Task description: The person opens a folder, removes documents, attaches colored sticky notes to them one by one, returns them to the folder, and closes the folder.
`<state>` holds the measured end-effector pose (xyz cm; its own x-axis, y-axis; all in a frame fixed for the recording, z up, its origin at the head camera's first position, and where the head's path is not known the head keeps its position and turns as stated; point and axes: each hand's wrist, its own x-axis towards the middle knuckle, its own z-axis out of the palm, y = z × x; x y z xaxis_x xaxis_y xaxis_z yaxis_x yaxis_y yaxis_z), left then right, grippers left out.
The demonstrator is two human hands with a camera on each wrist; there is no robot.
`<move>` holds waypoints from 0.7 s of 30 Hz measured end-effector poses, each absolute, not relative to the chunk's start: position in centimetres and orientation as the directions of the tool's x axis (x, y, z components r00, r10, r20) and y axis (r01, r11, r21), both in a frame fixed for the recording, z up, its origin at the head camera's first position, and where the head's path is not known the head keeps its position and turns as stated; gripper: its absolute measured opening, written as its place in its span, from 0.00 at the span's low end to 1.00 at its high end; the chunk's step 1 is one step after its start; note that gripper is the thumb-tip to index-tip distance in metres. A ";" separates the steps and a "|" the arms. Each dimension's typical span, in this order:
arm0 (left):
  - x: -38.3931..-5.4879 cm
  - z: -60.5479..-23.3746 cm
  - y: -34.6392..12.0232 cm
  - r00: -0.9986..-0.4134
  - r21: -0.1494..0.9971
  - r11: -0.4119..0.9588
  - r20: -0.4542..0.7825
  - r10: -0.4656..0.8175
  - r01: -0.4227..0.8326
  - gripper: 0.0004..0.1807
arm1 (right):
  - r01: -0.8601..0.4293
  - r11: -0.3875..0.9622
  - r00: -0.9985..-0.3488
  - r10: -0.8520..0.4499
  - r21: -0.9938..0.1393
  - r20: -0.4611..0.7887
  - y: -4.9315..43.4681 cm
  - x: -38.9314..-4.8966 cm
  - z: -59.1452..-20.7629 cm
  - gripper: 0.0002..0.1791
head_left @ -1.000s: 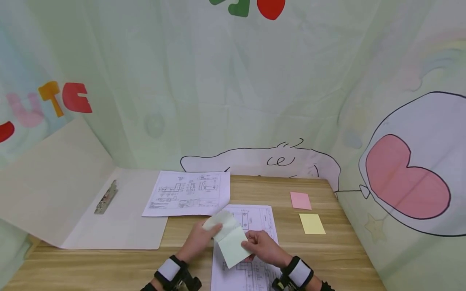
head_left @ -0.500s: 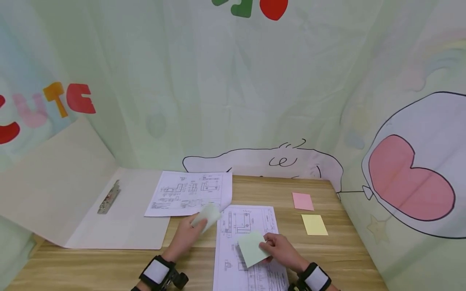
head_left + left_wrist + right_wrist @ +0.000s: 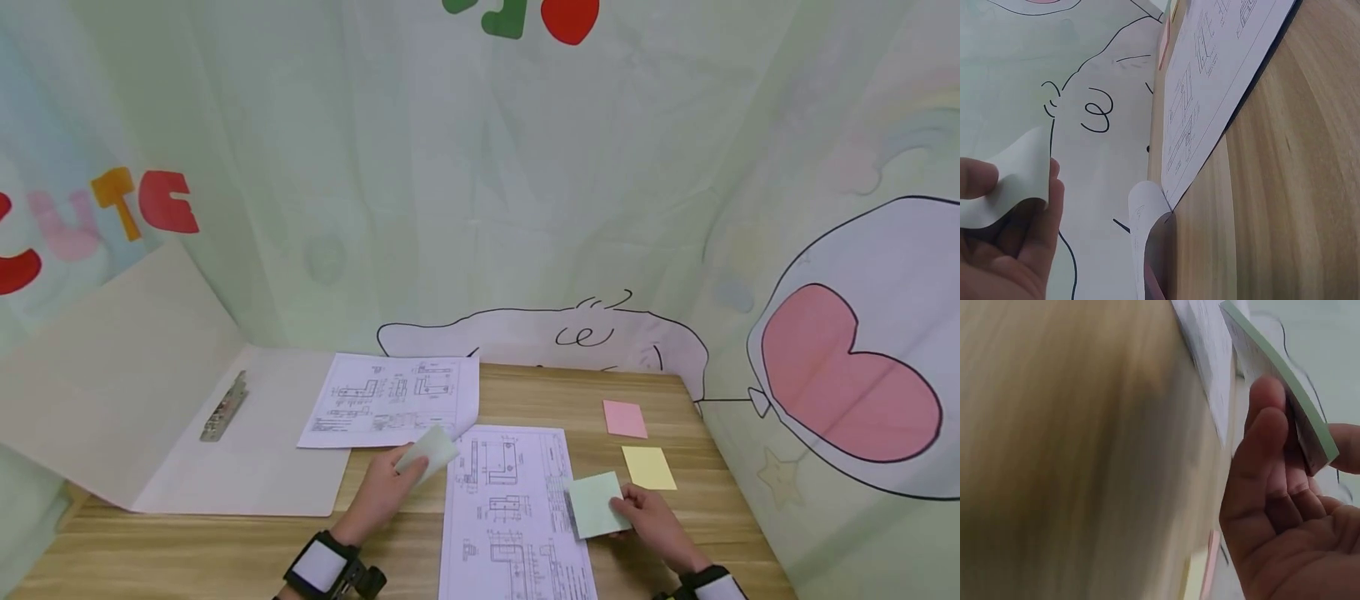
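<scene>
My left hand [image 3: 382,487] pinches a single pale green sticky note [image 3: 431,452] between thumb and fingers; in the left wrist view the note [image 3: 1022,169] bends in a curve. This hand is just left of a printed technical drawing [image 3: 517,500] lying on the wooden table. To the right, my right hand [image 3: 656,521] grips a green sticky-note pad [image 3: 595,504] by its right edge, above the drawing's right border. The right wrist view shows the pad's thickness, with the pad [image 3: 1291,381] held between the thumb and several fingers.
A pink sticky-note pad [image 3: 624,418] and a yellow one [image 3: 648,467] lie at the right. Another drawing sheet [image 3: 390,400] overlaps an open white folder [image 3: 285,467] with a metal clip [image 3: 223,408] at the left. A printed curtain [image 3: 480,208] hangs behind the table [image 3: 390,567].
The green note has come away from the pad; my left hand moved left with it. My right hand has carried the pad to the right, off the drawing's middle.
</scene>
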<state>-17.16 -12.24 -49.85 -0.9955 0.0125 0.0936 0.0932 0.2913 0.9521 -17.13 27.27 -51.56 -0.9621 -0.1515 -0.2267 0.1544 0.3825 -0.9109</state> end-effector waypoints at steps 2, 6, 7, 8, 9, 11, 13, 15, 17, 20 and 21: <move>-17.1 -49.9 -12.2 -0.996 0.952 0.295 0.086 0.011 0.085 0.18 | 0.174 0.415 -0.962 -0.122 -0.893 -0.244 28.5 -17.2 -51.4 0.09; -17.1 -49.9 -12.2 -0.997 0.954 0.291 0.070 0.013 0.071 0.17 | 0.196 0.539 -0.952 -0.095 -0.819 -0.290 31.1 -17.4 -51.1 0.09; -17.0 -49.9 -12.2 -0.998 0.955 0.287 0.069 0.016 0.070 0.17 | 0.193 0.570 -0.949 -0.100 -0.799 -0.300 31.8 -17.5 -51.1 0.09; -17.0 -49.8 -12.2 -0.998 0.956 0.286 0.067 0.019 0.070 0.17 | 0.183 0.592 -0.944 -0.117 -0.785 -0.308 32.4 -17.5 -51.0 0.08; -17.0 -49.8 -12.2 -0.998 0.957 0.282 0.066 0.021 0.069 0.16 | 0.173 0.599 -0.938 -0.141 -0.782 -0.316 33.1 -17.6 -51.0 0.08; -16.9 -49.7 -12.1 -0.997 0.957 0.281 0.067 0.025 0.071 0.16 | 0.153 0.603 -0.925 -0.191 -0.783 -0.328 34.2 -17.6 -51.0 0.08; -16.9 -49.5 -12.1 -0.997 0.956 0.284 0.065 0.028 0.071 0.16 | 0.145 0.606 -0.913 -0.222 -0.782 -0.342 35.1 -17.7 -51.0 0.08; -16.9 -49.5 -12.1 -0.998 0.956 0.286 0.059 0.033 0.066 0.16 | 0.144 0.620 -0.910 -0.223 -0.771 -0.350 35.7 -17.7 -51.1 0.08; -16.9 -49.5 -12.1 -0.998 0.955 0.288 0.058 0.037 0.067 0.17 | 0.148 0.644 -0.914 -0.201 -0.750 -0.353 35.9 -17.6 -51.1 0.07; -17.1 -49.6 -12.1 -0.997 0.957 0.281 0.060 0.046 0.071 0.17 | 0.156 0.693 -0.929 -0.140 -0.704 -0.343 35.9 -17.4 -51.2 0.07; -17.1 -49.7 -12.1 -0.997 0.958 0.276 0.064 0.048 0.075 0.17 | 0.162 0.709 -0.933 -0.117 -0.686 -0.341 35.8 -17.3 -51.2 0.07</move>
<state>-17.11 -12.07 -49.69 -0.9968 0.0477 0.0638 0.0745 0.2760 0.9583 -17.32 35.80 -51.16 -0.9329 -0.1165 -0.3408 0.1620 0.7093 -0.6860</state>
